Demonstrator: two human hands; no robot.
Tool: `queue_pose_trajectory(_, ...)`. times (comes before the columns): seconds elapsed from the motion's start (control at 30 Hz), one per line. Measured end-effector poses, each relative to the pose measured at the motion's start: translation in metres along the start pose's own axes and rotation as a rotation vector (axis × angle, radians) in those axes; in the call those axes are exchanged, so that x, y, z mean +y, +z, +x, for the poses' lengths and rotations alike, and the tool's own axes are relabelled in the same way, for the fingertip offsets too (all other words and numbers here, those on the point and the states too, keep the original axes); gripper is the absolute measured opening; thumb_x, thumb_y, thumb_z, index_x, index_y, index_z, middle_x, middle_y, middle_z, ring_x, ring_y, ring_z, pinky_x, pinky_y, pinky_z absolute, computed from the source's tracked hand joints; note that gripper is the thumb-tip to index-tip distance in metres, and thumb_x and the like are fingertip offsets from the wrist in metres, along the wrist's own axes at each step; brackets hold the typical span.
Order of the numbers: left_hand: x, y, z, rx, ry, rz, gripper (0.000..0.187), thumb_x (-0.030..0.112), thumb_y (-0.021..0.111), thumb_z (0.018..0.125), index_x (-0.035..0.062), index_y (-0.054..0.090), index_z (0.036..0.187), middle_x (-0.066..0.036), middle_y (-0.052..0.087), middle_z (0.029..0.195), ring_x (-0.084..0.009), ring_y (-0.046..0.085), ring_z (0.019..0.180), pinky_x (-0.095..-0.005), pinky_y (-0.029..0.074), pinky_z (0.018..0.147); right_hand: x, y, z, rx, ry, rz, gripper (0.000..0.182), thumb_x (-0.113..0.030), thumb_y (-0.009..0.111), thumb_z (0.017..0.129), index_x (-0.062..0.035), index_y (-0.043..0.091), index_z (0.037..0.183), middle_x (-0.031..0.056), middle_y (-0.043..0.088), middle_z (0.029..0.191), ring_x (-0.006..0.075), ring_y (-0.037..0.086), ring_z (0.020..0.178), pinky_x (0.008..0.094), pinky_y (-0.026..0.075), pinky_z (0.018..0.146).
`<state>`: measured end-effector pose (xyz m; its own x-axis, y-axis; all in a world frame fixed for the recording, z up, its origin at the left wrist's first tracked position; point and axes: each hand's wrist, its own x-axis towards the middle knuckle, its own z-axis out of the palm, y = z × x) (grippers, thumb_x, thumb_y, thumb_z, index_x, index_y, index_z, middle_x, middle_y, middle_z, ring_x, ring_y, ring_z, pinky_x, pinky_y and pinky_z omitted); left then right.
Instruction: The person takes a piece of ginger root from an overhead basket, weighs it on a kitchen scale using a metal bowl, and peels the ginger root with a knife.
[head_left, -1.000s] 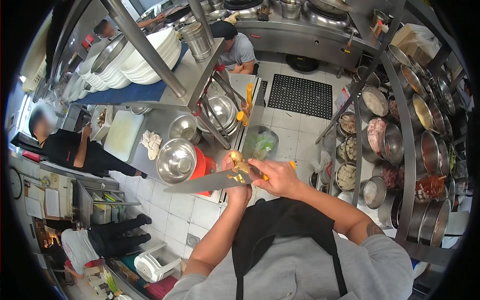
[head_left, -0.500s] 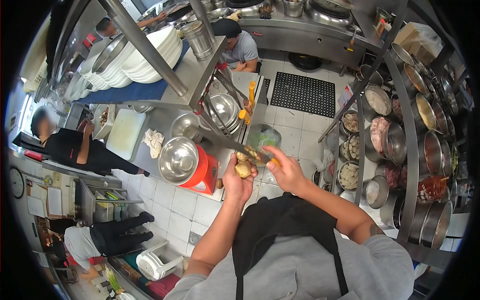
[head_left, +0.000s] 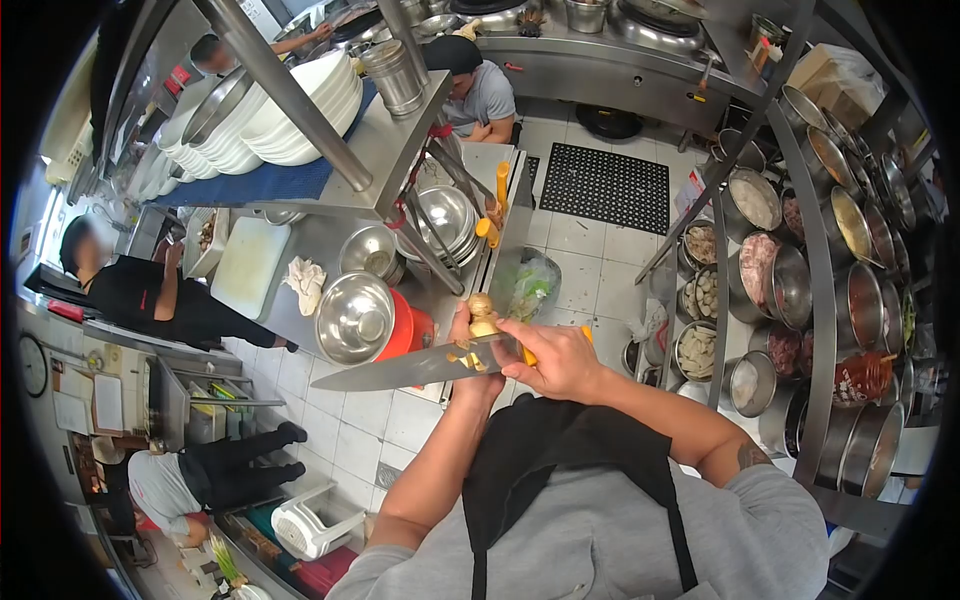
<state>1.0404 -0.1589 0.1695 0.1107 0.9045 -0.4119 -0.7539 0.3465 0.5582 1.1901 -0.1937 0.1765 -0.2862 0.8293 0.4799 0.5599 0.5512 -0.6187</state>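
A knobby piece of ginger (head_left: 481,312) sits in my left hand (head_left: 478,386), whose fingers curl round it. My right hand (head_left: 563,360) grips a large kitchen knife (head_left: 400,370) by its yellow handle. The broad blade lies across the front of my left hand, hiding part of the palm, and points to the left. Small pale scraps (head_left: 464,359) cling to the blade beside the ginger. Left of my hands, a steel bowl (head_left: 355,318) rests on an orange-red base (head_left: 400,328). Just beyond them stands a bin (head_left: 535,285) with green scraps in a clear bag.
On the left, the steel counter holds a white cutting board (head_left: 252,262), a crumpled cloth (head_left: 304,283) and stacked bowls (head_left: 445,222), under a shelf of white dishes (head_left: 305,120). A rack with food-filled pots (head_left: 752,200) is at right. Several co-workers are around; a black mat (head_left: 607,188) lies ahead.
The knife has swung from pointing away over the ginger to lying flat across my left hand, pointing left. My right hand has moved slightly left and down. Scraps now show on the blade.
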Motion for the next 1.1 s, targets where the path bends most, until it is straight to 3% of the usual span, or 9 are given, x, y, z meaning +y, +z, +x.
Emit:
queue_pose_trajectory(0.53,-0.004,0.002,0.002,0.09,0.047,0.016,0.031,0.04,0.048,0.101,0.0117,0.058,0.096,-0.001,0.059,0.08,-0.0118,0.057,0.071,-0.0284,0.048,0.063,0.005,0.001,0.0,-0.006,0.002,-0.038,0.061,-0.055,0.061,0.089,-0.0079,0.058,0.128,0.0093,0.065,0.075,0.0287,0.066,0.063,0.0402,0.051,0.054)
queue_pose_trajectory(0.73,-0.003,-0.007,0.006,0.021,0.168,0.05,0.03,0.034,0.049,0.1,0.007,0.061,0.104,-0.005,0.062,0.082,-0.0148,0.062,0.073,-0.0301,0.052,0.064,0.013,0.001,-0.002,0.018,0.017,-0.022,0.062,-0.055,0.062,0.089,-0.006,0.059,0.126,0.0096,0.067,0.078,0.0282,0.067,0.065,0.0394,0.052,0.056)
queue_pose_trajectory(0.83,-0.001,-0.022,0.007,-0.059,0.092,0.068,0.031,0.027,0.047,0.101,0.0035,0.058,0.119,-0.005,0.061,0.102,-0.0142,0.06,0.089,-0.0292,0.05,0.079,0.018,0.003,-0.006,0.023,-0.018,-0.039,0.062,-0.055,0.062,0.088,-0.0056,0.059,0.126,0.0097,0.067,0.078,0.0283,0.067,0.065,0.039,0.052,0.057)
queue_pose_trajectory(0.93,0.002,-0.022,0.001,-0.082,0.014,0.036,0.031,0.024,0.046,0.101,0.003,0.058,0.12,-0.004,0.061,0.102,-0.0138,0.059,0.091,-0.0295,0.049,0.08,0.023,0.006,-0.01,0.031,-0.052,-0.059,0.063,-0.056,0.062,0.088,-0.0058,0.059,0.126,0.0096,0.067,0.076,0.0285,0.066,0.064,0.0391,0.052,0.056)
queue_pose_trajectory(1.03,-0.015,-0.018,-0.002,-0.003,0.345,0.088,0.03,0.022,0.045,0.101,0.003,0.06,0.118,-0.003,0.062,0.102,-0.0139,0.06,0.091,-0.0289,0.049,0.082,0.019,0.009,-0.008,0.034,-0.027,-0.049,0.062,-0.056,0.061,0.088,-0.0061,0.059,0.126,0.0094,0.066,0.076,0.0286,0.066,0.063,0.0395,0.051,0.055)
queue_pose_trajectory(1.1,-0.015,-0.02,0.001,-0.001,0.361,0.192,0.034,0.028,0.044,0.1,0.0047,0.057,0.121,-0.004,0.059,0.103,-0.0147,0.058,0.09,-0.0306,0.05,0.078,0.014,0.009,-0.004,0.016,0.015,-0.038,0.061,-0.055,0.061,0.089,-0.0062,0.059,0.125,0.0094,0.066,0.075,0.0286,0.066,0.062,0.04,0.051,0.055)
